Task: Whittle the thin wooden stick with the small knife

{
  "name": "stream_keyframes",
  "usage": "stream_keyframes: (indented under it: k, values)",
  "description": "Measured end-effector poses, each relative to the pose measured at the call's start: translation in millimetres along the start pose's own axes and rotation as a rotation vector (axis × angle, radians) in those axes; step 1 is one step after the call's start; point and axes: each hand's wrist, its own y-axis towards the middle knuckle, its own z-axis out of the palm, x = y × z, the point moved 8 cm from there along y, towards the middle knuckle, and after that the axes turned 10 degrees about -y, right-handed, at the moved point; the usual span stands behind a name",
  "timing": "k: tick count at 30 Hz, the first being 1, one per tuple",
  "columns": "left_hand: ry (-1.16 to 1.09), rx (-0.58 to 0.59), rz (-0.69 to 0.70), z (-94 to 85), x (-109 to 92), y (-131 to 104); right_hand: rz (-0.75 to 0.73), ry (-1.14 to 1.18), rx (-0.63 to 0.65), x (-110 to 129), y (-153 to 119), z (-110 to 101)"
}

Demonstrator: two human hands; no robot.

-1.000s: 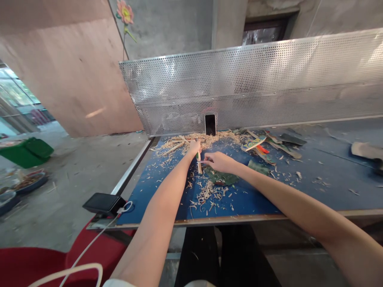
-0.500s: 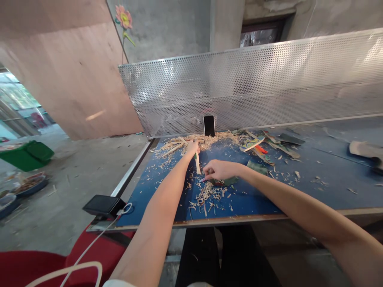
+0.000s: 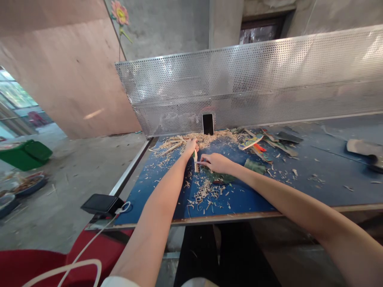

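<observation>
The left hand (image 3: 191, 146), nearer the person than the upright phone (image 3: 208, 124) and a little left of it, is closed around the far end of a pale strip (image 3: 196, 164). The strip's long axis runs away from the person, its free end pointing back from the phone. The right hand (image 3: 218, 162), in front of the phone, has its fingertips pinched on a small thin tool (image 3: 199, 162) lying across the strip. A dark green piece (image 3: 254, 166) lies partly beneath the right forearm; curled shavings (image 3: 206, 192) are strewn farther in front of the phone. A shavings pile (image 3: 225, 136) crowds the phone's foot, beyond the left hand. Right of the phone lie a patterned piece (image 3: 250, 142) and an orange item (image 3: 259, 148); a perforated panel (image 3: 179, 95) rises behind it.
</observation>
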Motion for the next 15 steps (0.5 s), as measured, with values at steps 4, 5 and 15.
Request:
stream_keyframes:
  k: [4, 5, 15]
  values:
    - [-0.039, -0.055, -0.001, -1.6, -1.3, -5.2, 0.013, -0.03, -0.018, -0.7, 0.9, 1.7]
    - [-0.047, -0.048, 0.0, -0.7, -1.9, -6.3, 0.014, -0.031, -0.025, -0.3, 1.0, 1.7]
    - [-0.073, -0.054, -0.046, 1.8, -3.4, -10.9, 0.06, 0.141, -0.049, 5.2, 4.6, 2.0]
